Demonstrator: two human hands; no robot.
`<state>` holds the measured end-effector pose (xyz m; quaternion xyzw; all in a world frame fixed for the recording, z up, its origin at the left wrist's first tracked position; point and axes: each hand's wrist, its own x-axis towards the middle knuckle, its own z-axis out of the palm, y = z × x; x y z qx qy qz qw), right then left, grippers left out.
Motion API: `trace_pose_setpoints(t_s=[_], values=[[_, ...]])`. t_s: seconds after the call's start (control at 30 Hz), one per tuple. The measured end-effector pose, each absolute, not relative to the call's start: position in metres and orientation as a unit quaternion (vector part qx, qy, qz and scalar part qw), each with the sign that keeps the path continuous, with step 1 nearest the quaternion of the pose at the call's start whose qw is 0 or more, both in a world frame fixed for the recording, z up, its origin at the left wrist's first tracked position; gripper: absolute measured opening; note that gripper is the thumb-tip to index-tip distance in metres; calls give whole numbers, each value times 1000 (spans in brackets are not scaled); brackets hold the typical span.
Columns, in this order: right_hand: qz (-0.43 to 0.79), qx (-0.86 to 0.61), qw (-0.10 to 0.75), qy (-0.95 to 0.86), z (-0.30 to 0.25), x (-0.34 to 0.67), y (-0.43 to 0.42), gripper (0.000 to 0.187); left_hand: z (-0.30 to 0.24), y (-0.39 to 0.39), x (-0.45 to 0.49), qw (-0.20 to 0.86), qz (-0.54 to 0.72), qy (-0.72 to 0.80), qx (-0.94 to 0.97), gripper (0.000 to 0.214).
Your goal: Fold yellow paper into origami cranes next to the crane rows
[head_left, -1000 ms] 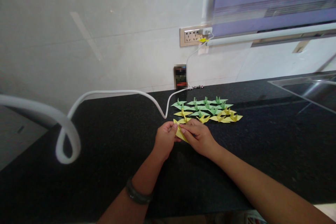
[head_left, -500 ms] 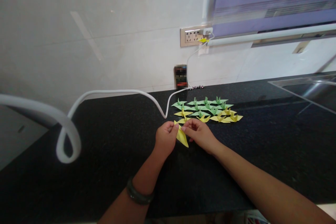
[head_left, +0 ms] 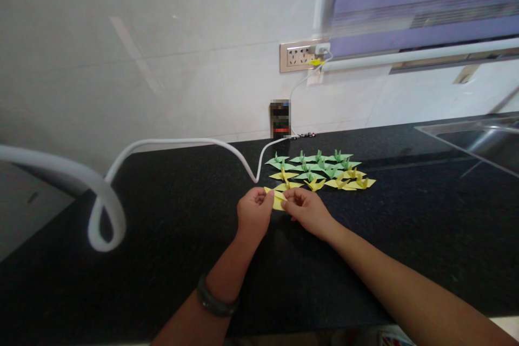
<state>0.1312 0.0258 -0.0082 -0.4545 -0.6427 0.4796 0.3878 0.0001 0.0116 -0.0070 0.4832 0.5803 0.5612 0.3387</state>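
Observation:
Between my hands is a folded piece of yellow origami paper (head_left: 278,201), held above the dark countertop. My left hand (head_left: 255,214) pinches its left end between thumb and fingers. With thumb and fingers closed, my right hand (head_left: 307,209) grips the right end. Part of the paper is hidden behind my fingers. Just beyond my hands stand several folded paper cranes in rows, green cranes (head_left: 322,164) at the back and yellow cranes (head_left: 315,184) nearer to me.
A thick white cable (head_left: 178,141) loops over the left side of the black countertop (head_left: 170,238). Against the tiled wall leans a pixelated dark object (head_left: 280,119), below a wall socket (head_left: 298,57) with a plug. A clear-edged panel (head_left: 466,132) lies at the right.
The yellow paper has turned from hanging with its point downward to lying across between my hands. Both hands stay nearly in place and keep hold of it.

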Motion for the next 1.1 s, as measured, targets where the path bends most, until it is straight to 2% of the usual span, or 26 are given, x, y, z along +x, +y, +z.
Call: trace_pose_setpoints(t_s=[0.17, 0.3, 0.43, 0.53, 0.7, 0.97, 1.1], values=[[274, -453, 432, -730, -8, 137, 28, 25, -2, 10, 2, 438, 545, 568, 435, 24], [203, -432, 455, -752, -6, 142, 31, 29, 0, 8, 3, 522, 478, 555, 438, 26], [232, -456, 498, -700, -8, 142, 33, 34, 0, 7, 4, 578, 457, 526, 425, 24], [262, -501, 519, -641, -13, 140, 36, 36, -1, 6, 7, 582, 483, 517, 402, 21], [293, -522, 490, -634, -17, 140, 36, 14, -1, 4, 12, 547, 491, 521, 434, 18], [354, -492, 539, -585, -15, 138, 34, 26, -3, 4, 11, 528, 509, 524, 434, 19], [391, -472, 549, -568, -14, 139, 38, 23, -4, 5, 10, 522, 510, 530, 432, 18]])
